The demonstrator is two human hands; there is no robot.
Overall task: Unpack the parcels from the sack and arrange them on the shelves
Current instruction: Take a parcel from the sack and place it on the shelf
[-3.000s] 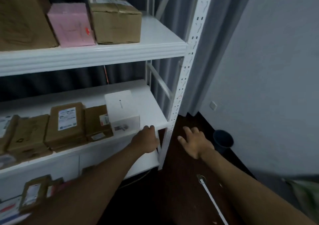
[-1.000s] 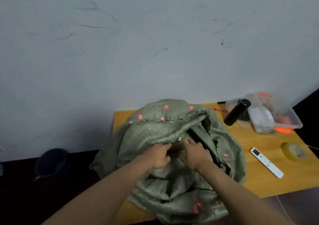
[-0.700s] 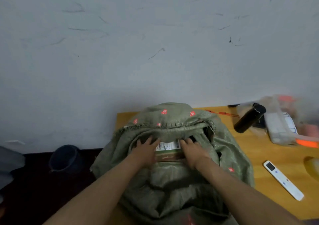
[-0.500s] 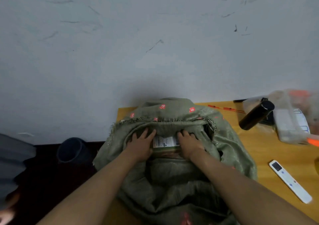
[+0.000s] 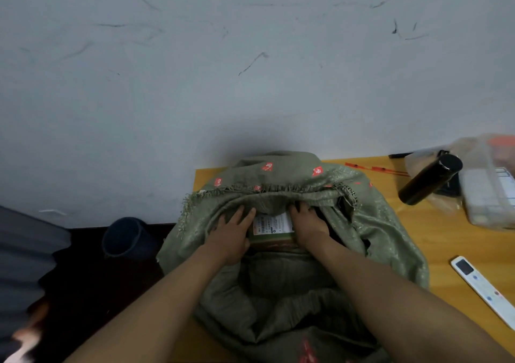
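A green woven sack [image 5: 384, 231] with red marks lies on the wooden table [image 5: 434, 240], its mouth facing me. In the mouth sits a brown parcel [image 5: 274, 230] with a white label on top. My left hand [image 5: 231, 234] lies against the parcel's left side with its fingers straight, reaching into the sack. My right hand [image 5: 309, 223] is on the parcel's right side, fingers curled over its far edge. The rest of the sack's contents are hidden by the fabric. The shelves are out of view.
A black bottle [image 5: 429, 178] and a clear plastic box [image 5: 490, 192] stand at the table's right rear. A white remote [image 5: 485, 287] lies near the right edge. A dark bin [image 5: 125, 237] sits on the floor left of the table, against the wall.
I have turned from the shelves to the sack on the table. Both hands reached into its mouth, and the labelled parcel has come into sight between them.
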